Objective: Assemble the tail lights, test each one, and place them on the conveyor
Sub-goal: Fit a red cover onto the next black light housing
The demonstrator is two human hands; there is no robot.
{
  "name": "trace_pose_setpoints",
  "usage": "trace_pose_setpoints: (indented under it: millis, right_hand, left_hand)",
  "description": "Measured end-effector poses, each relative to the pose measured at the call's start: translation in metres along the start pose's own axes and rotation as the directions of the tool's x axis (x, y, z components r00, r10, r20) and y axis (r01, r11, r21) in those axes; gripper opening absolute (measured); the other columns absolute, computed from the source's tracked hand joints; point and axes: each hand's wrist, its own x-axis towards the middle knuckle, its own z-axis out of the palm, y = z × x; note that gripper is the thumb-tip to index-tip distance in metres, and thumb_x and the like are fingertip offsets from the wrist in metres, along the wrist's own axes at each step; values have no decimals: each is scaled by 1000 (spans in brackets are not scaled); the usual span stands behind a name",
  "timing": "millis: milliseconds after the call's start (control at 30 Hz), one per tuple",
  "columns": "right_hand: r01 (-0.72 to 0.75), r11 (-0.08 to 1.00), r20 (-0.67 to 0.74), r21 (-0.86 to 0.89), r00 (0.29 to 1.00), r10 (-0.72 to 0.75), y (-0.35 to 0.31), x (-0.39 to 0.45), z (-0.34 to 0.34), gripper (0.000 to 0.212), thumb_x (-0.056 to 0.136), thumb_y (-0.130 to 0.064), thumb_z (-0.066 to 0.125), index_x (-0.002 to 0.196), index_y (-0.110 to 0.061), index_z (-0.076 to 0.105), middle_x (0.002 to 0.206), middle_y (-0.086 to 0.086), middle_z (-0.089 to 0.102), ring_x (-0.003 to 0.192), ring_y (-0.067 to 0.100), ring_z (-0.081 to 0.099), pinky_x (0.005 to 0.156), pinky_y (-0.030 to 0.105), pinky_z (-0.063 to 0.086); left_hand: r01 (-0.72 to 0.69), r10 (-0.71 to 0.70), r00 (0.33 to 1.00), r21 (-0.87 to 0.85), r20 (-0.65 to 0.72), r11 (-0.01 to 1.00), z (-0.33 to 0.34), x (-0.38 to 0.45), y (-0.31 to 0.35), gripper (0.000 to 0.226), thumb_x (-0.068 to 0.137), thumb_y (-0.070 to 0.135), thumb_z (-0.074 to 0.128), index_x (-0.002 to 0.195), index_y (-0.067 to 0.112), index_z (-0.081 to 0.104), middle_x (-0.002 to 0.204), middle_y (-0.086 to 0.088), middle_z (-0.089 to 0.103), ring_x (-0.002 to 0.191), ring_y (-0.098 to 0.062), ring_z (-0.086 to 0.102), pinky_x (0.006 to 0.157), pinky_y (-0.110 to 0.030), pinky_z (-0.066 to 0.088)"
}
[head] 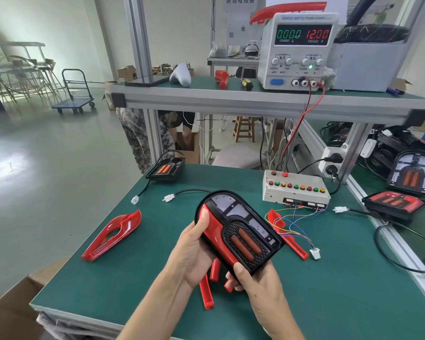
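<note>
We hold the tail light [238, 231] above the mat, left hand [194, 251] wrapped round its red trim side, right hand [253, 280] pinching the near end; we judge assembly is under way, and next its plug [168, 198] must reach the tester [296, 190]

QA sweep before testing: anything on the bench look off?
Nothing damaged or spilled. The held tail light has red trim on one side only, and its white connector lies unplugged on the mat.
</note>
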Motion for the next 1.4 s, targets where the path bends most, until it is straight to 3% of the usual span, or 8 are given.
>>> trace_pose_setpoints:
  millis: [133, 400, 700, 800, 967, 1200, 1300, 1400]
  right_hand:
    - [12, 1000, 27, -19, 1000, -12, 0, -1, 0, 52, 81, -26, 71, 124, -5, 52, 87, 21, 74, 71, 29, 71, 62, 24, 55]
    - [29, 999, 27, 36, 999, -30, 0, -2, 2, 69, 71, -41, 81, 124, -8, 50, 86, 23, 70, 69, 31, 67, 64, 28, 56]
    - [28, 1000, -27, -11, 999, -28, 2, 2, -2, 63, 75, -51, 75, 117, -11, 53, 78, 23, 72, 64, 36, 71, 59, 26, 54]
    - [34, 999, -35, -9, 999, -34, 2, 2, -3, 62, 75, -50, 75, 117, -10, 54, 76, 24, 71, 63, 39, 71, 58, 28, 55]
    - [45, 998, -43, -37, 998, -47, 1, 1, -4, 65, 76, -54, 73, 115, -5, 55, 73, 24, 71, 61, 39, 70, 58, 36, 57]
    - [51, 999, -88, 7, 995, -50, -2, 2, -3, 61, 76, -51, 77, 113, -6, 59, 73, 26, 70, 59, 44, 69, 57, 39, 60]
    - [47, 998, -89, 28, 995, -45, -3, 2, -2, 61, 75, -50, 79, 115, -8, 61, 74, 26, 69, 59, 46, 68, 57, 38, 59]
    - [49, 999, -80, 17, 996, -47, -1, 3, -3, 61, 76, -50, 78, 119, -10, 61, 74, 25, 69, 60, 46, 68, 58, 39, 59]
  left_hand:
    - [-9, 9, 1000, -21, 25, 1000, -2, 0, 1, 55, 93, 35, 59, 136, 0, 59, 132, -24, 65, 127, -39, 59, 109, -53, 46]
    - [-41, 39, 999, -66, -19, 997, 6, 0, -7, 55, 97, 41, 54, 135, 1, 60, 128, -23, 67, 118, -37, 66, 91, -45, 59]
    - [-52, 44, 987, 47, 156, 998, -2, 1, -9, 53, 105, 39, 48, 143, 3, 51, 142, -26, 56, 135, -43, 50, 116, -62, 33]
    - [-114, 74, 971, 168, 227, 979, -13, -1, -11, 47, 99, 24, 58, 141, 6, 50, 137, -33, 56, 118, -45, 56, 107, -65, 38]
    - [-226, 169, 962, 277, 216, 934, -10, 0, -16, 44, 95, 29, 63, 131, 6, 55, 120, -27, 68, 99, -33, 67, 80, -42, 58]
    - [-195, 127, 948, 216, 292, 957, -12, -1, -21, 51, 93, 26, 69, 133, 2, 48, 115, -24, 67, 93, -35, 64, 76, -43, 55]
    - [-240, 150, 951, 338, 272, 910, -15, -4, -29, 39, 94, 20, 72, 122, 5, 49, 100, -24, 66, 79, -34, 60, 68, -45, 49]
    - [-268, 196, 957, 397, 213, 878, -13, -5, -32, 40, 90, 24, 74, 117, 5, 51, 103, -25, 67, 84, -34, 61, 75, -45, 48]
